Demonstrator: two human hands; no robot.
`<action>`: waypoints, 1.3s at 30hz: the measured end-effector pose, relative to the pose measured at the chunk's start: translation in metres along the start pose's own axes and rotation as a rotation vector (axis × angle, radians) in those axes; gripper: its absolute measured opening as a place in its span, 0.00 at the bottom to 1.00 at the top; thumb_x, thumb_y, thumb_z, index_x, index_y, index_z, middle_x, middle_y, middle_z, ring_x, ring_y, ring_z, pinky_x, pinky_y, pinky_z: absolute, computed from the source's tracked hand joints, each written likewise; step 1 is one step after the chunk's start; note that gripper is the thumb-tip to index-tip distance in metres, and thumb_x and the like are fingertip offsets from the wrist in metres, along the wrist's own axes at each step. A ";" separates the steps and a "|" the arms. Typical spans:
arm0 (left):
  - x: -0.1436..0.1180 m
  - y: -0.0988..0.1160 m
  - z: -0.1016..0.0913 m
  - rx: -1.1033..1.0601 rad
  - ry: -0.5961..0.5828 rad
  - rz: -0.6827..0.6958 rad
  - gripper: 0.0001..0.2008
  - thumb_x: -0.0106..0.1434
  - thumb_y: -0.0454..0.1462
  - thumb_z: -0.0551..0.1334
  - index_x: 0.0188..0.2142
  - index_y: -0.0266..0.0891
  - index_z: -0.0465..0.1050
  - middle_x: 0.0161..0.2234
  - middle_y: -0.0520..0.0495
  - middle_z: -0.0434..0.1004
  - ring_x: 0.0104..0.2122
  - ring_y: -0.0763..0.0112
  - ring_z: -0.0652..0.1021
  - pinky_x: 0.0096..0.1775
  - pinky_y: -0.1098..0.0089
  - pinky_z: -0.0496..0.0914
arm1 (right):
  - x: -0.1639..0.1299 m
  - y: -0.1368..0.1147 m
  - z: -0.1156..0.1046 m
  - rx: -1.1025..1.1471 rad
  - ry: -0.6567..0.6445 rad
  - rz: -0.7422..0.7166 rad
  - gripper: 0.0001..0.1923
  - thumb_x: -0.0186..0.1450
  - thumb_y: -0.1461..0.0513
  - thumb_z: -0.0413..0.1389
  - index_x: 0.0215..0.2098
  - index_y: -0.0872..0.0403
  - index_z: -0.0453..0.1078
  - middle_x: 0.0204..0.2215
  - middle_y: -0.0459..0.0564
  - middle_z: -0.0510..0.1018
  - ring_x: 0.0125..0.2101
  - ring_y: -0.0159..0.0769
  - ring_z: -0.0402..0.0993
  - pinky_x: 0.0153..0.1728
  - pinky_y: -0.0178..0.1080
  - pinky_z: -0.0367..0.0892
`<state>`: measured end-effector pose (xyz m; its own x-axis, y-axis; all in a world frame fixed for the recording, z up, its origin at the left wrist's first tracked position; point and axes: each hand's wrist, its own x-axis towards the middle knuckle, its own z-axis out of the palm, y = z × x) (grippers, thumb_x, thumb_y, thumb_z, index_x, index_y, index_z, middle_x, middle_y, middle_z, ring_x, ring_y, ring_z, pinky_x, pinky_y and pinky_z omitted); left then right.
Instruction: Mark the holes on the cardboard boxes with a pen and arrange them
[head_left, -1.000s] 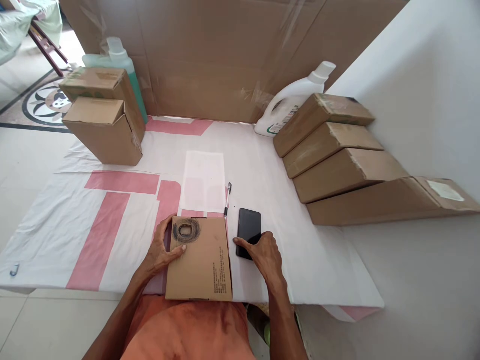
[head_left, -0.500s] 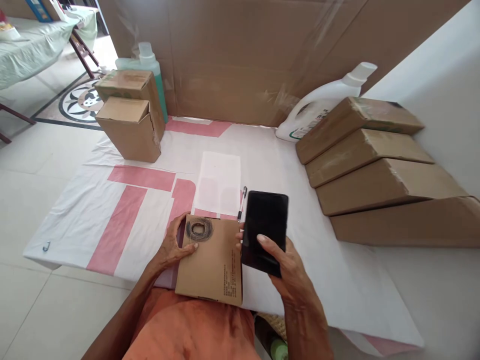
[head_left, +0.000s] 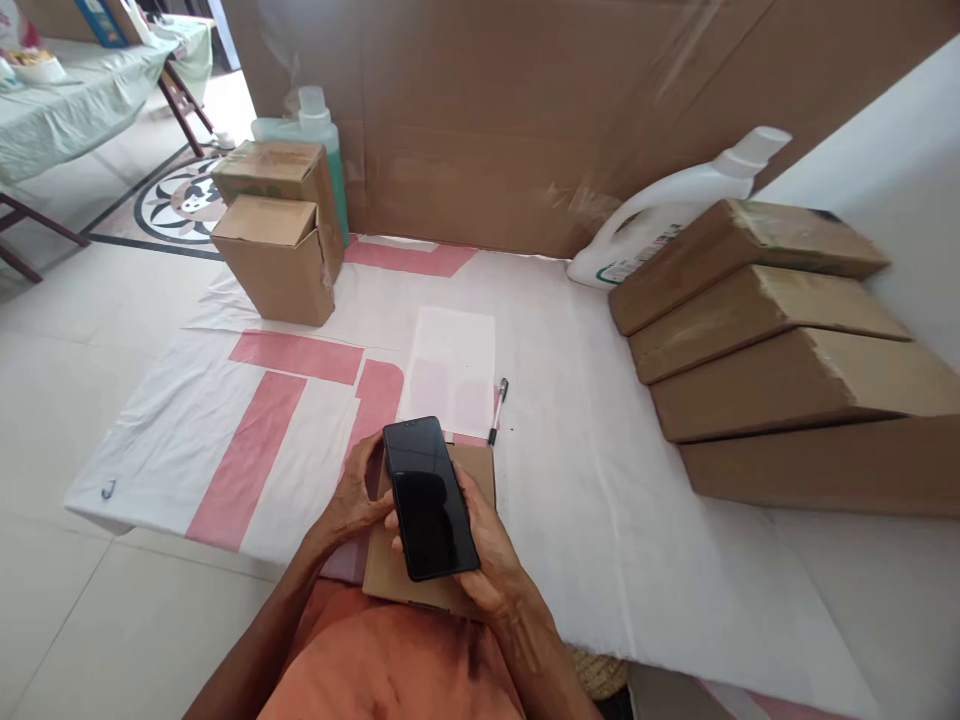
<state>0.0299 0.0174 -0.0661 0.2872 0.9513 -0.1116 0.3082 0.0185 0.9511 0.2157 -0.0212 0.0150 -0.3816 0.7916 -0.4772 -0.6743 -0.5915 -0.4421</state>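
Glossy phone (head_left: 430, 497), matt cardboard box (head_left: 480, 470)

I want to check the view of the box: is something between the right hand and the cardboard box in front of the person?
Yes. The black phone, held in the right hand, lies over the cardboard box. The left hand touches the box's left edge.

Head view, forward-down, close above table (head_left: 600, 480)

A home floor used as a packing spot is shown: pale tiles with a round inlaid floor medallion (head_left: 178, 203) are covered by a white-and-pink sheet (head_left: 225, 440). Sealed cardboard parcels (head_left: 757, 340) are lined along the wall, detergent bottles (head_left: 660, 225) are set by a cardboard backdrop (head_left: 487, 110), and a cloth-covered table (head_left: 82, 95) is seen beyond.
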 end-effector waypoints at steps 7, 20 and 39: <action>0.001 0.003 -0.002 0.001 -0.013 -0.062 0.44 0.59 0.48 0.71 0.70 0.44 0.57 0.70 0.37 0.62 0.69 0.46 0.64 0.69 0.46 0.58 | -0.032 -0.051 -0.068 -0.457 0.605 -0.402 0.39 0.66 0.29 0.48 0.38 0.54 0.77 0.27 0.51 0.80 0.30 0.42 0.78 0.32 0.43 0.75; 0.001 0.009 0.003 0.018 0.063 -0.087 0.39 0.63 0.53 0.67 0.69 0.43 0.60 0.69 0.36 0.64 0.69 0.48 0.66 0.69 0.45 0.59 | -0.027 -0.055 -0.154 -1.215 1.081 -0.421 0.30 0.71 0.36 0.42 0.22 0.46 0.47 0.18 0.40 0.55 0.22 0.35 0.53 0.28 0.39 0.49; -0.053 -0.035 -0.037 0.723 -0.148 0.373 0.45 0.70 0.39 0.62 0.78 0.51 0.37 0.75 0.35 0.54 0.70 0.40 0.65 0.63 0.42 0.70 | -0.060 0.011 -0.141 -1.988 0.568 -0.522 0.39 0.66 0.73 0.50 0.75 0.52 0.57 0.65 0.59 0.72 0.63 0.54 0.68 0.60 0.54 0.71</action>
<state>-0.0295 -0.0228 -0.0825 0.5871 0.8045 0.0901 0.6619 -0.5412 0.5186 0.3201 -0.0962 -0.0684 0.0127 0.9995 -0.0272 0.9140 -0.0226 -0.4050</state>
